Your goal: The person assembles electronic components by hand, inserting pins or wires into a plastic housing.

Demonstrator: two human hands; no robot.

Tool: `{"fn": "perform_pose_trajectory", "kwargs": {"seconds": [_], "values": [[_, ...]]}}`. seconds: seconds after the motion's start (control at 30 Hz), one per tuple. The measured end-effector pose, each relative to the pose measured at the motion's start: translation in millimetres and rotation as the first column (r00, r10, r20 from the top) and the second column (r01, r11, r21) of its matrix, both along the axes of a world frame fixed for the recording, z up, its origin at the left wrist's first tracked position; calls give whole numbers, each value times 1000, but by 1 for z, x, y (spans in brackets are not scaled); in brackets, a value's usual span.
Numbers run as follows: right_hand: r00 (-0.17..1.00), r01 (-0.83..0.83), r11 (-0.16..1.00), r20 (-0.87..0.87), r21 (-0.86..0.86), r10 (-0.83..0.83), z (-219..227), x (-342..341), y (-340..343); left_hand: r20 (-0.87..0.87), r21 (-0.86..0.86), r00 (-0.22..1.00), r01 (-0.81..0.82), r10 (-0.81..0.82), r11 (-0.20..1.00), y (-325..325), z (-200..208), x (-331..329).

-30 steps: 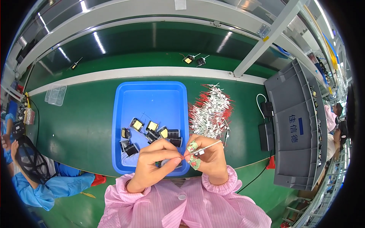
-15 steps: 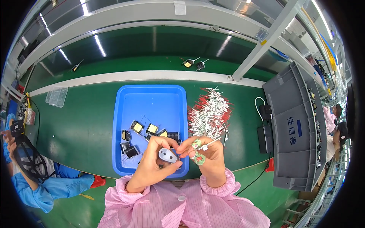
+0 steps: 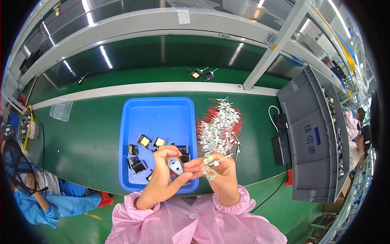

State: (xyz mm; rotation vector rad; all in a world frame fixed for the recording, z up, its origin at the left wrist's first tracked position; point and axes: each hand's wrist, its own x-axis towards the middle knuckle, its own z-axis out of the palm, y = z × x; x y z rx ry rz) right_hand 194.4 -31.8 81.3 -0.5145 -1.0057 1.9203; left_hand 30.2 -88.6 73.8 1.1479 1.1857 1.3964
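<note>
- Workshop bench: smooth green worktop (image 3: pixel 89 142) across the middle of the frame; pale rail (image 3: pixel 162 87) running behind it, bowed by the lens.
- Upper right: slanting metal post (image 3: pixel 273 49). Behind the rail, a glossy green strip with light streaks; two small wired parts (image 3: pixel 203 74) upper centre, another upper left.
- Left: clear plastic box (image 3: pixel 61 110), thin-walled, see-through. Beyond it, lower left, a co-worker in a blue sleeve (image 3: pixel 77 203), next to a red stool (image 3: pixel 106 199).
- Right: big grey crate (image 3: pixel 298 142), ribbed hard plastic, tilted; black box (image 3: pixel 280 149) and looped white cable (image 3: pixel 271 112) just beside it.
- Centre: shallow blue tray (image 3: pixel 157 116), rounded corners, smooth plastic. Blocky black-and-yellow parts (image 3: pixel 144 140) with fine wires, bunched in its lower half.
- Right of tray: loose heap of red and white leads (image 3: pixel 220 127), thin, tangled.
- In the way: both hands cover the tray's lower right corner and some parts there.
- Left hand (image 3: pixel 162 174): fingers and thumb curled around a grey piece (image 3: pixel 175 166), rounded-oblong face, dark holes, over the tray's lower right.
- Right hand (image 3: pixel 222 173): fingers drawn in narrow, a slim white lead (image 3: pixel 222 160) with small tag jutting from them; green floral wraps (image 3: pixel 210 173) on two fingers. Fingertips at the grey piece's right edge; cannot tell whether touching.
- Cuffs: gathered, pink, finely striped cloth.
</note>
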Motion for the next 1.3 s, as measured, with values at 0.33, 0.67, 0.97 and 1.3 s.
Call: {"fn": "perform_pose_trajectory", "kwargs": {"seconds": [0.33,0.67,0.97,1.3], "values": [[987,144,980,48,137,-151,4,0,-3,-169,215,983,109,-73,970,1,3,-7],[959,204,925,123,321,-255,7,0,-10,-256,379,966,73,29,922,0,3,-3],[885,173,788,257,591,-387,16,4,-11,-103,407,993,97,-60,908,-1,-3,-4],[839,129,703,302,699,-453,32,3,-15,-64,444,993,121,-104,888,-1,-5,-6]]}}
